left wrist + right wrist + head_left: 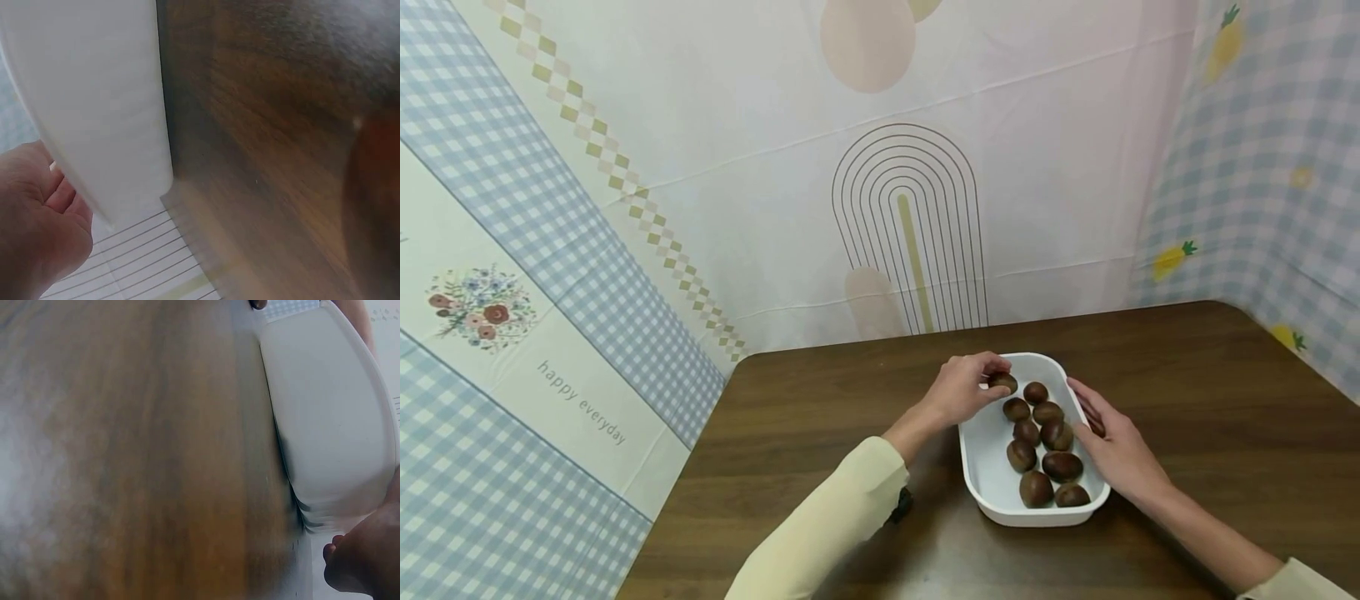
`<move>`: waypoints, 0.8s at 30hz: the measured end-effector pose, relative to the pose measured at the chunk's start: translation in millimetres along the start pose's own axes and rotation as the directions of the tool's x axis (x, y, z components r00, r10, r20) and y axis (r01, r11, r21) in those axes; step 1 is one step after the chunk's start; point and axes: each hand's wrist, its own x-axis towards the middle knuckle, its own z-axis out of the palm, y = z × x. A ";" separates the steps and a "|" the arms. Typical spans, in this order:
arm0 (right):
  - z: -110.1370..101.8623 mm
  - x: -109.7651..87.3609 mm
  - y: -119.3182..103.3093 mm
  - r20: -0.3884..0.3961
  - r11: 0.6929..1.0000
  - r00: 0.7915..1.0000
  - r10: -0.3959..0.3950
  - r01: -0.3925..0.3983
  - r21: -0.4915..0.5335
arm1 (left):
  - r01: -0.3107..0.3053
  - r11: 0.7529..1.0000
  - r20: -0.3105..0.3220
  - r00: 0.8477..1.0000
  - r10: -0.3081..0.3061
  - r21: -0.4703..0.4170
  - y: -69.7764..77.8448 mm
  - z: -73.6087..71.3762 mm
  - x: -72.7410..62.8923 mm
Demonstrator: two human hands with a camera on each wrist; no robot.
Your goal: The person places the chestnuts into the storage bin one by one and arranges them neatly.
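Note:
A white rectangular tray (990, 454) stands on the table, with several brown chestnuts (1062, 467) lying loose in it, mostly toward its right side. At the tray's far left corner my left hand (958, 387) pinches one chestnut (1003, 382) between thumb and fingers, level with the rim. My right hand (1116, 446) holds the tray's right side, thumb over the rim and fingers along the outer wall. In the left wrist view the tray wall hides that chestnut from the hand (44, 219). The right wrist view shows the outer wall (331, 406) beside the hand (365, 556).
The dark wooden table (805, 408) reaches back to a patterned cloth wall (760, 208). Checked cloth hangs at the left (572, 275) and right (1262, 167). A small dark object (901, 506) shows beneath the left sleeve (835, 517).

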 end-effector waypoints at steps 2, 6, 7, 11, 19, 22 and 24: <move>0.5 -0.5 -0.4 -0.001 1.000 1.000 0.002 -0.002 0.000 | 0.007 0.999 -0.003 1.000 -0.007 0.042 -0.2 3.2 1.7; 1.5 -1.7 -1.3 -0.004 1.000 1.000 0.006 -0.006 -0.004 | 0.007 0.991 -0.015 1.000 -0.005 0.134 -0.7 9.7 3.9; 1.6 -2.0 -1.6 -0.006 1.000 1.000 0.007 -0.007 -0.003 | 0.008 0.988 -0.019 1.000 -0.005 0.157 -0.7 11.1 4.4; 1.7 -2.7 -2.3 -0.010 1.000 1.000 0.006 -0.006 -0.002 | 0.025 0.976 -0.031 0.999 -0.019 0.216 1.3 15.2 5.8; 1.4 -3.7 -3.3 -0.017 1.000 1.000 0.005 -0.005 -0.006 | 0.043 0.947 -0.028 0.999 -0.036 0.317 8.1 18.3 7.4; 1.3 -4.4 -3.5 -0.013 1.000 1.000 0.013 -0.013 -0.012 | 0.044 0.943 -0.025 0.999 -0.037 0.331 9.4 19.3 8.1; 1.2 -4.4 -3.4 -0.008 1.000 1.000 0.016 -0.016 -0.015 | 0.046 0.940 -0.023 0.999 -0.041 0.339 9.9 20.2 9.1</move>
